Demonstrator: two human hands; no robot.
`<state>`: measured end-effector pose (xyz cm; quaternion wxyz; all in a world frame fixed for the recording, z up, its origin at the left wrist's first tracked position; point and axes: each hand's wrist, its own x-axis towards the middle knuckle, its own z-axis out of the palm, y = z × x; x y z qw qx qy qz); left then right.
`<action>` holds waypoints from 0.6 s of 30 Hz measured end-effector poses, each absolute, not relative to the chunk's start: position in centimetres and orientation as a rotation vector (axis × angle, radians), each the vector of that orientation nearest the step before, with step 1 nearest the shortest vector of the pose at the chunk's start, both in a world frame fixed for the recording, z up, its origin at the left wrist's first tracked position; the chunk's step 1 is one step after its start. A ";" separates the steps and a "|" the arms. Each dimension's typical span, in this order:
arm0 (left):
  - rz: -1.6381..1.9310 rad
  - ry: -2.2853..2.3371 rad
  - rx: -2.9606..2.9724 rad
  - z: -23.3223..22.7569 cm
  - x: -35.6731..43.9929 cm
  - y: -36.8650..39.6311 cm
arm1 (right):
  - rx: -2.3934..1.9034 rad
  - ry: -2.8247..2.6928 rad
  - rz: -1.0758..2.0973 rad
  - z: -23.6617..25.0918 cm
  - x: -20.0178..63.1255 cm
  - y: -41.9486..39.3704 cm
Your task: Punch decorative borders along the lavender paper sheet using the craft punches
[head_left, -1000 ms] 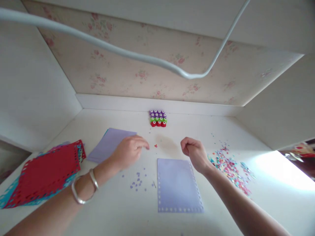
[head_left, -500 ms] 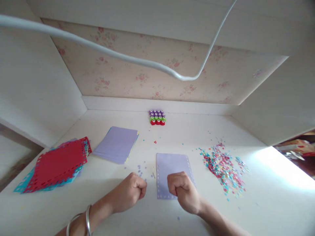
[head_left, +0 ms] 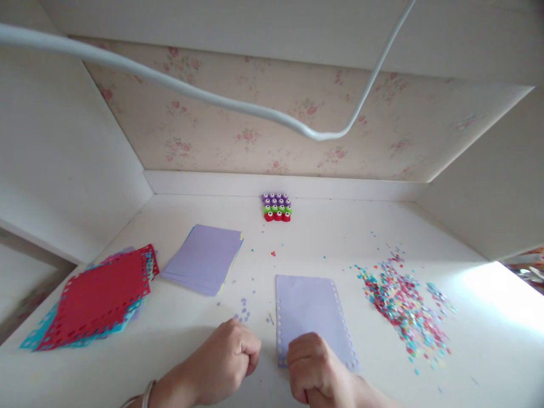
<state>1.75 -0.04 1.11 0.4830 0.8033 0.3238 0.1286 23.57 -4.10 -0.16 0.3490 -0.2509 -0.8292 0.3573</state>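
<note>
Resting fists: left hand (head_left: 232, 362), right hand (head_left: 317, 371) over lilac punched-edge sheet (head_left: 310, 309).

White desk (head_left: 425, 391) with paper sheets (head_left: 312, 311) (confetti (head_left: 403, 311), punches (head_left: 277, 207))

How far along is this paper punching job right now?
Done: the red and teal pile and the confetti heap. In hand: the lilac sheet has punched edges under the fisted right hand; left hand beside it. Left: the unpunched lilac stack.
</note>
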 end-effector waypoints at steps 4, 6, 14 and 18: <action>0.286 0.768 1.971 1.0 1.6 -0.1 | -0.612 -2.272 0.922 -0.4 23.7 -3.8; 0.271 0.764 1.972 1.1 1.5 0.0 | -0.633 -2.291 0.885 -0.5 23.7 -3.8; 0.228 0.763 1.978 1.1 1.6 0.1 | -0.660 -2.252 0.778 -0.5 23.8 -3.8; 0.240 0.745 2.002 1.0 1.6 0.1 | -0.695 -2.331 0.731 -0.4 23.8 -3.8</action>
